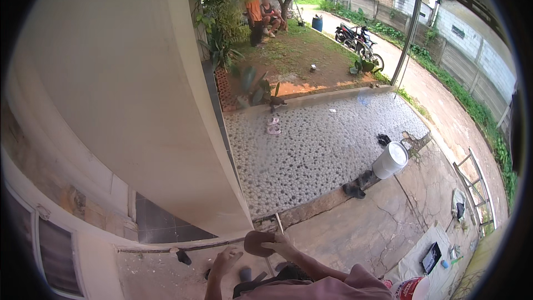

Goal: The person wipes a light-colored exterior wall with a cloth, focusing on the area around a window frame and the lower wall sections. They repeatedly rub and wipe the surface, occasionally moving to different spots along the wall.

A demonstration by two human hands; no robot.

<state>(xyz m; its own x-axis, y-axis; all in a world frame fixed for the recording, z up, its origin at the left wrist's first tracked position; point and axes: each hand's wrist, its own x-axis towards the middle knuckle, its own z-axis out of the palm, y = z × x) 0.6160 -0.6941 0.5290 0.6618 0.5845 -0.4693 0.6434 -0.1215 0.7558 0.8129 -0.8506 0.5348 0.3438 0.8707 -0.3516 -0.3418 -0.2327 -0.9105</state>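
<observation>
My right hand [284,246] is closed on the edge of a reddish-brown, round-edged flat piece [259,243]; whether it is a cap or a sheet of some kind I cannot tell. To its left, my left hand [226,260] is raised with bent fingers apart and nothing visible in it. A pale thin pole [279,223] shows just beyond my right hand, and I cannot tell whether that hand touches it. Below my hands, my feet are partly hidden by my arms and clothes.
A beige wall [166,133] rises at the left. Ahead lies a pebbled floor [300,155] with pink sandals [273,126]. A white bucket [390,160], dark shoes [354,190], a black paint tray [431,258] and a ladder [476,189] stand or lie right. People sit and stand under a tree.
</observation>
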